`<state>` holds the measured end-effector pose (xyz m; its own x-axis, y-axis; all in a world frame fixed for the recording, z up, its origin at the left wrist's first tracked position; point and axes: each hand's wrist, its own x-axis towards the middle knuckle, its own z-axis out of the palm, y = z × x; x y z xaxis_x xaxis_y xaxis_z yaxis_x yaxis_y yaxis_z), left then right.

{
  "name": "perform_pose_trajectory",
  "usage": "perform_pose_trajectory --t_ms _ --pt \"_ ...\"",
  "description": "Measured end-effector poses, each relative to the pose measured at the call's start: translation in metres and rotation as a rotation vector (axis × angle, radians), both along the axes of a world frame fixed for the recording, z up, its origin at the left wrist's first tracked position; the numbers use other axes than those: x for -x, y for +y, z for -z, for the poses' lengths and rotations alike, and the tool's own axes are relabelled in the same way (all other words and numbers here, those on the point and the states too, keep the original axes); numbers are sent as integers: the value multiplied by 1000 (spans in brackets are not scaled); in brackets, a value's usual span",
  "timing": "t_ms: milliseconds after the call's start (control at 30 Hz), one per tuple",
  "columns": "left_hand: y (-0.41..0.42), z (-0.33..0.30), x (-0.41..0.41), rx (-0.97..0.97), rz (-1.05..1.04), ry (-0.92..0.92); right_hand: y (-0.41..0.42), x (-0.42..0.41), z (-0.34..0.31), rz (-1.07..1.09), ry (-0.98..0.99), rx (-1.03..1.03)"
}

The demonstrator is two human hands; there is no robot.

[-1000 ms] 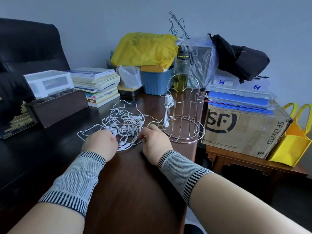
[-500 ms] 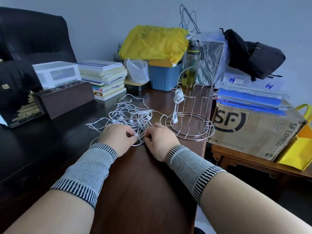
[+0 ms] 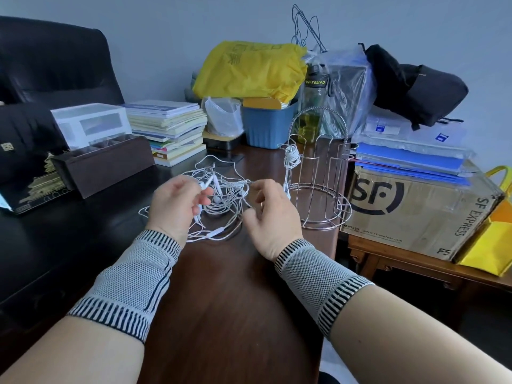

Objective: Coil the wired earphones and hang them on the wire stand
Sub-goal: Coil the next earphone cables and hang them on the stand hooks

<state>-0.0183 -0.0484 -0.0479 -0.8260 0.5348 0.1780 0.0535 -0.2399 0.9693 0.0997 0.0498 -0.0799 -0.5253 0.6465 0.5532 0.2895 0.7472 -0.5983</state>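
A tangled heap of white wired earphones (image 3: 221,189) lies on the dark wooden desk (image 3: 230,295). My left hand (image 3: 177,203) is raised over the heap's left side and pinches a white earbud stem between thumb and fingers. My right hand (image 3: 268,212) is lifted on the heap's right side, its thumb and forefinger pinching a thin white cord. The chrome wire stand (image 3: 318,184) stands just right of my hands. One coiled earphone bundle (image 3: 291,159) hangs on a prong at its left.
Behind the heap are a stack of books (image 3: 169,128), a brown organiser box (image 3: 105,164), a blue bin (image 3: 268,126) and a yellow bag (image 3: 249,70). An SF Express carton (image 3: 415,209) sits on a low table at right, past the desk edge.
Both hands have lifted off the desk, carrying parts of the earphone tangle up with them. The camera has tilted, so the scene sits lower in view.
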Motion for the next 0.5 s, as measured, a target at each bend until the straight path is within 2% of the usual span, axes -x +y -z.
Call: perform_pose_trajectory --t_ms 67,200,267,300,367,433,500 --pt "0 -2 -5 33 93 68 -2 0 3 -27 90 -105" --pt "2 -5 -15 199 334 371 0 4 11 -40 148 -310" --pt "4 -7 -22 201 346 399 -1 3 10 -33 186 -376" --pt "4 -8 -24 193 300 402 -1 2 10 -21 189 -307" --pt "6 -4 -20 249 112 499 4 -3 9 16 206 76" --pt "7 1 -16 381 -59 679 10 -12 5 25 437 515" --pt "9 7 -15 484 -103 847 11 -20 1 -13 712 850"
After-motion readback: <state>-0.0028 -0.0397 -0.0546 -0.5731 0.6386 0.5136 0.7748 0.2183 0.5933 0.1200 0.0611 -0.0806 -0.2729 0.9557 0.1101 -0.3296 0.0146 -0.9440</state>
